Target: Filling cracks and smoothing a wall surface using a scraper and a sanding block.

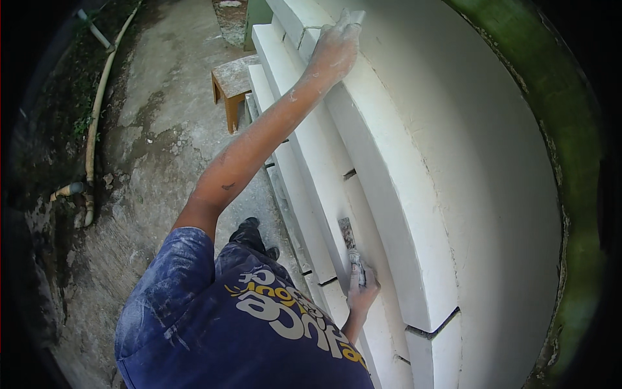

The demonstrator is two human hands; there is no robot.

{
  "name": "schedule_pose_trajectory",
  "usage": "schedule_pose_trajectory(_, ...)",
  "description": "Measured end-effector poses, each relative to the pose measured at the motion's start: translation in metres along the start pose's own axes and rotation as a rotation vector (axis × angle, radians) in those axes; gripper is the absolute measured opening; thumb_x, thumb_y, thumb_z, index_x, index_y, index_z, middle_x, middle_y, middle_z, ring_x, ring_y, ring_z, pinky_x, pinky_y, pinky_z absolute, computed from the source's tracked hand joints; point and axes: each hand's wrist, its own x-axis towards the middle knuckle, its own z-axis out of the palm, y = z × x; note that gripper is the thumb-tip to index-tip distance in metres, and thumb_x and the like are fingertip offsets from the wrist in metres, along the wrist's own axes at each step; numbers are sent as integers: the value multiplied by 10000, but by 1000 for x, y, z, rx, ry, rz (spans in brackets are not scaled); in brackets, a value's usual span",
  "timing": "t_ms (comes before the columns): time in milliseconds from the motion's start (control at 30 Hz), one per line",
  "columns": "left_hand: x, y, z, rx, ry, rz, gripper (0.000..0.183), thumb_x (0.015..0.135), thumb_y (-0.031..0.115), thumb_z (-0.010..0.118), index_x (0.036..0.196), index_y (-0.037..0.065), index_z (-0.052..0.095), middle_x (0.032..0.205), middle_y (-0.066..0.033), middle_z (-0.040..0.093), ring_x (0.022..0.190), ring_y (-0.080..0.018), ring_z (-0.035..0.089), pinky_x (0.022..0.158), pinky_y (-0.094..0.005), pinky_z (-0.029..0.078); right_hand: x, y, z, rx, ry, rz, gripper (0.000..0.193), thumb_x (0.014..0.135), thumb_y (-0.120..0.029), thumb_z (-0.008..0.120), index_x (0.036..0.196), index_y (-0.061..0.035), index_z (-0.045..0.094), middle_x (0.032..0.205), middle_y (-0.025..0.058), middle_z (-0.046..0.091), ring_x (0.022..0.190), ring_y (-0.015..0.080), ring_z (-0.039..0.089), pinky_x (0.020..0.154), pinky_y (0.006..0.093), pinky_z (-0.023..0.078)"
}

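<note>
My left arm reaches far up along a stepped white moulding (382, 149). At its upper end my left hand (337, 48), dusted white, is closed over the moulding's edge. A small pale piece (356, 17) shows at its fingertips, but its kind is unclear. Lower down, my right hand (364, 288) is wrapped round the handle of a putty knife (348, 235). The knife's blade, smeared with white, points away from me and lies close to a lower step of the moulding. Whether the blade touches the surface I cannot tell.
Dark gaps (433, 329) separate the moulding's sections. Beyond it a smooth white wall (499, 168) runs to a green band (564, 129). A wooden stool (234, 76) stands beside the moulding's far part. On the left, a pipe (97, 117) borders the concrete floor (162, 142).
</note>
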Motion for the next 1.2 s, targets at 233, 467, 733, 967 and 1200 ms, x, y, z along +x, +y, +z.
schedule_pose_trajectory(233, 8, -14, 21, 472, 121, 268, 597, 914, 349, 632, 1329, -76, 569, 1272, -330, 540, 1182, -466, 570, 1058, -465, 456, -12, 13, -5, 247, 22, 148, 310, 988, -228, 640, 1148, 32, 696, 951, 188, 739, 835, 233, 690, 781, 370, 534)
schedule_pose_trajectory(467, -8, -1, 30, 570, 17, 324, 611, 877, 373, 702, 1239, -110, 612, 1227, -349, 600, 1111, -446, 624, 1017, -461, 487, -18, 26, -4, 233, 21, 115, 341, 1007, -253, 613, 1150, 47, 690, 936, 153, 736, 837, 191, 670, 780, 350, 525)
schedule_pose_trajectory(733, -37, 28, 15, 552, -188, 304, 836, 829, 387, 793, 1434, -98, 479, 1321, -295, 623, 1164, -305, 677, 1002, -338, 518, -17, 16, -4, 387, 100, 204, 307, 1008, -235, 601, 1156, 16, 698, 956, 97, 722, 829, 156, 631, 784, 322, 508)
schedule_pose_trajectory(967, -24, 11, 15, 589, -147, 267, 809, 839, 427, 773, 1411, -83, 515, 1455, -267, 527, 1294, -322, 595, 1123, -371, 429, -12, 11, -2, 307, 110, 173, 310, 1005, -231, 603, 1154, 23, 700, 980, 138, 735, 864, 190, 664, 818, 342, 520)
schedule_pose_trajectory(1200, -1, 10, 6, 563, -178, 220, 763, 846, 448, 764, 1392, -45, 561, 1522, -211, 478, 1384, -333, 506, 1170, -386, 372, -14, 20, 3, 205, 125, 85, 343, 992, -246, 631, 1145, 53, 699, 961, 177, 738, 869, 221, 681, 821, 368, 529)
